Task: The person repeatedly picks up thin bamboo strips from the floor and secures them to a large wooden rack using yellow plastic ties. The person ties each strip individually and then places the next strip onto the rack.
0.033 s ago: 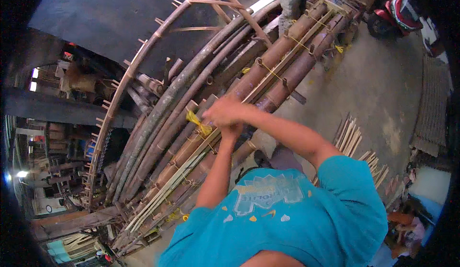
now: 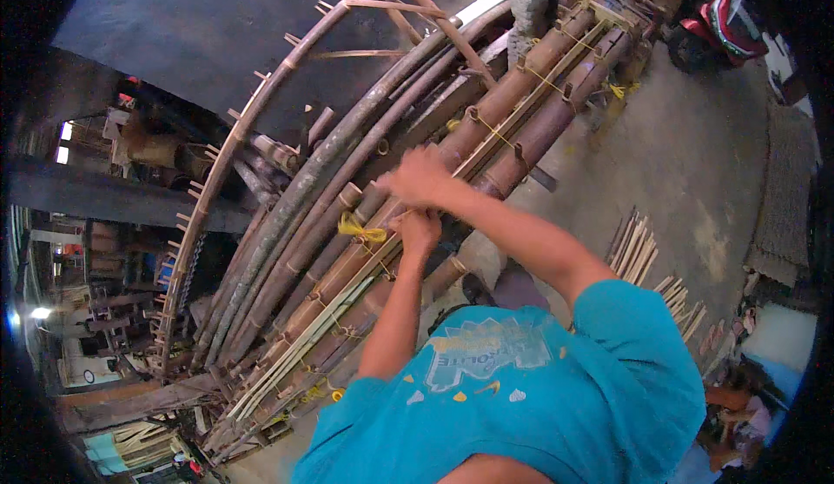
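Observation:
My left hand (image 2: 418, 230) is closed low over the bamboo poles, its fingertips beside a yellow string bundle (image 2: 362, 231). What it grips is hidden. Just above it, my right hand (image 2: 420, 179) is raised with bent fingers, a little blurred; I cannot make out what is in them. Both hands are over a long thick brown bamboo pole (image 2: 469, 143), which lies alongside a second bamboo pole (image 2: 543, 128). Between these two run thin pale strips (image 2: 304, 345). Yellow string crosses the poles at several places, and short pegs stick up from them.
A curved bamboo frame (image 2: 234, 132) with pegs rises at the left. Grey bent poles (image 2: 326, 162) lie beyond my hands, near a rough post (image 2: 526, 6). Cut sticks (image 2: 636, 248) lie on the concrete floor at right. A red motorcycle (image 2: 728, 28) stands far right.
My right hand has moved up and slightly right, apart from my left hand, which it partly covered. The left hand now shows more plainly. The yellow string bundle has shifted slightly.

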`<action>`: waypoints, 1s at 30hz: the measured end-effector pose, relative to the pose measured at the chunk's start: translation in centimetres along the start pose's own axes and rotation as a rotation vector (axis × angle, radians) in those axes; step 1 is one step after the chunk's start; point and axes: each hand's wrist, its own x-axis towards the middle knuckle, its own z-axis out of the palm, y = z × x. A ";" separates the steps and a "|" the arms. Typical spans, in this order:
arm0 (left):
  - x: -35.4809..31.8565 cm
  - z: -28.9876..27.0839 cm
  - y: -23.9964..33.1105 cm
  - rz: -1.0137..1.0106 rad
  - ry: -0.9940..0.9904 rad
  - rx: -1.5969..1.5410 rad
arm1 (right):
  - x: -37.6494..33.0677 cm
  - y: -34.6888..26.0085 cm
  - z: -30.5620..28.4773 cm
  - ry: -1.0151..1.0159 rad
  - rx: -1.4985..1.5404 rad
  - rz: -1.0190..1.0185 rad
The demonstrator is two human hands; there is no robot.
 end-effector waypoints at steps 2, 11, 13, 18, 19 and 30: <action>0.7 -3.5 4.3 -0.091 -0.021 -0.184 | 1.5 4.8 4.0 0.243 0.077 0.033; 1.5 -3.4 4.3 -0.050 0.112 -0.140 | -13.6 4.6 4.9 -0.328 0.614 -0.292; 3.1 -5.5 4.7 -0.047 0.053 -0.462 | -14.5 3.6 8.4 -0.149 0.689 -0.339; 12.5 -8.4 3.1 -0.184 0.209 -0.526 | -14.8 3.2 7.8 -0.075 0.732 -0.239; 13.7 -5.7 0.7 -0.162 0.312 -0.293 | -15.2 3.4 8.1 -0.024 0.989 -0.136; 3.4 -12.2 -7.6 -0.120 0.011 -0.144 | -18.2 -8.9 13.0 -0.731 2.030 0.656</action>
